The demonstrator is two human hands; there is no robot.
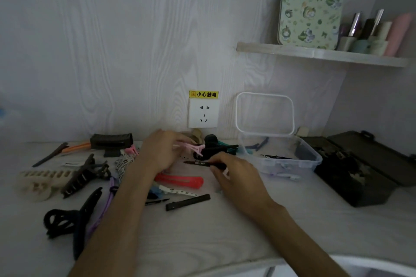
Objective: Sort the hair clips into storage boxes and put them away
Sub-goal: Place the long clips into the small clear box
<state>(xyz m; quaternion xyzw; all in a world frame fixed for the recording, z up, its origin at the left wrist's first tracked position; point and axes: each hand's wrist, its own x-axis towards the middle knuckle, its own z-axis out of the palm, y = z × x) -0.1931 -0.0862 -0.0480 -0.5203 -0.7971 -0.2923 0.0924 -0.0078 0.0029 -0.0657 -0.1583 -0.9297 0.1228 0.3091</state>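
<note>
Most clips still littered the counter (225, 227) at nine o'clock of the barely filled clear box (290, 159), left hand (161, 150) pinching a pink clip (191, 148), right hand (238, 175) a black one (200, 163).

"小心触电" on yellow sticker (203, 94)

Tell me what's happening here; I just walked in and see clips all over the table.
A person is sorting hair clips. The left hand holds a pink clip, the right hand pinches a slim black clip. A clear box stands open to the right with a few clips inside; many more clips lie on the table.
</note>
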